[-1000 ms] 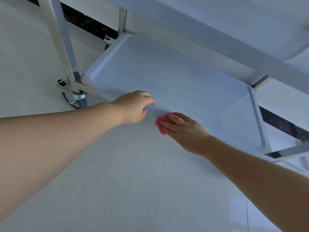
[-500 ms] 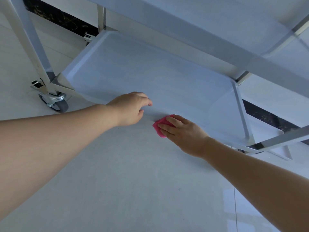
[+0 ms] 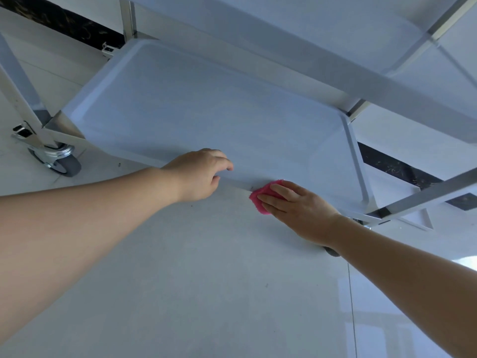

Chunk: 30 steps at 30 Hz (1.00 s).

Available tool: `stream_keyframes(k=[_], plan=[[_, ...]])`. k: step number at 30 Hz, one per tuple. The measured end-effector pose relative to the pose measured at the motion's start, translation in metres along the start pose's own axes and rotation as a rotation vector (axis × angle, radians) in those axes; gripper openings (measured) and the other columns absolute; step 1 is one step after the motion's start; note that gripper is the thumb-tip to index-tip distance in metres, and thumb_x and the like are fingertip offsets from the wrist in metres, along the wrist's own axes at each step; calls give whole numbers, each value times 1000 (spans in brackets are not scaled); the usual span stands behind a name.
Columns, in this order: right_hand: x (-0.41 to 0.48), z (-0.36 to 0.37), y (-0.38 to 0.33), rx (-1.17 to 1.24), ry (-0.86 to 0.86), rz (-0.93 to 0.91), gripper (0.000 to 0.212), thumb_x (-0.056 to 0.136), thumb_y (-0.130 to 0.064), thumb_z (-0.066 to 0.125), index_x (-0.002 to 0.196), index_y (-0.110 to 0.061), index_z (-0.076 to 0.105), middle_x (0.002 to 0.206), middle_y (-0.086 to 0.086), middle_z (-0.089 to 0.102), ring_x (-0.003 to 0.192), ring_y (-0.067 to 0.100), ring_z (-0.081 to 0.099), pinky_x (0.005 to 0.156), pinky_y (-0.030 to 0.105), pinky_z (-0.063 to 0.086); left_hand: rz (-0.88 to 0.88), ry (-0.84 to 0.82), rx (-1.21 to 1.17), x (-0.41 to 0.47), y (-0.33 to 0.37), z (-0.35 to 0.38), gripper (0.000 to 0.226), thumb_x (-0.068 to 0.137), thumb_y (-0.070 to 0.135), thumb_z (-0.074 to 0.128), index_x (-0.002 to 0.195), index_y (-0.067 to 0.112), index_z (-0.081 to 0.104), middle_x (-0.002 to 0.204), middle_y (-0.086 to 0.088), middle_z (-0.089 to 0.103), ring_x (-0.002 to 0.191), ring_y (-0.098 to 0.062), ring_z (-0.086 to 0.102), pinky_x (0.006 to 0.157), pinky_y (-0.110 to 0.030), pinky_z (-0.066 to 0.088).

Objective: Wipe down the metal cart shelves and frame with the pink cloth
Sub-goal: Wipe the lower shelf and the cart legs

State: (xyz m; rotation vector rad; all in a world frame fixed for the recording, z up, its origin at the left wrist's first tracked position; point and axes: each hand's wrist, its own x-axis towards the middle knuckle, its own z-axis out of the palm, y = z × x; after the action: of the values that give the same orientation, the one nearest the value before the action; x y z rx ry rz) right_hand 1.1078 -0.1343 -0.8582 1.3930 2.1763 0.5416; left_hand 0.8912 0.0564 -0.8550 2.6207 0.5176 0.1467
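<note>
The metal cart's bottom shelf (image 3: 206,112) is a shallow tray low over the floor, with a higher shelf (image 3: 309,29) above it. My right hand (image 3: 299,208) presses the folded pink cloth (image 3: 260,198) with straight fingers against the shelf's near rim. My left hand (image 3: 200,174) is to the left of it, its fingers curled over the same near rim and gripping it. Most of the cloth is hidden under my right fingers.
A caster wheel (image 3: 60,161) and an upright frame post (image 3: 20,99) stand at the cart's left corner. Another post (image 3: 426,195) crosses at the right. Pale floor tiles (image 3: 206,280) lie below the shelf, and a dark baseboard strip (image 3: 64,24) runs behind.
The view has shifted, so the cart sits differently in frame. Both hands stay on the near rim; the cloth has barely moved along it.
</note>
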Motion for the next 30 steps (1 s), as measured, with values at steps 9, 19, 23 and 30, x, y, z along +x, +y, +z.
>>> stream_keyframes(k=[9,19,23,30], plan=[[-28,-2,11,-46,-88,0,66,97,-9,0,132,-9,55,134,0,58,125,28,42,114,41,21,126,-68,70,8,36,3,50,93,8,42,142,16,39,150,2,34,136,-14,30,109,-21,21],[-79,11,17,-40,-250,79,77,58,-21,50,134,-9,54,137,1,55,128,31,38,113,43,28,228,-122,117,25,74,33,54,93,12,43,146,15,30,155,-2,24,141,-16,22,111,-17,9],[-94,20,22,-37,-215,86,76,61,-22,71,135,-11,53,139,-1,54,129,30,38,114,42,20,243,-105,109,29,81,38,55,93,11,45,146,14,30,155,-3,25,141,-16,23,111,-16,8],[-108,33,25,-13,-185,81,84,58,-24,77,137,-11,51,141,0,51,131,30,37,115,42,16,273,-40,89,38,88,48,53,87,4,53,139,5,43,148,-13,38,136,-26,35,112,-24,14]])
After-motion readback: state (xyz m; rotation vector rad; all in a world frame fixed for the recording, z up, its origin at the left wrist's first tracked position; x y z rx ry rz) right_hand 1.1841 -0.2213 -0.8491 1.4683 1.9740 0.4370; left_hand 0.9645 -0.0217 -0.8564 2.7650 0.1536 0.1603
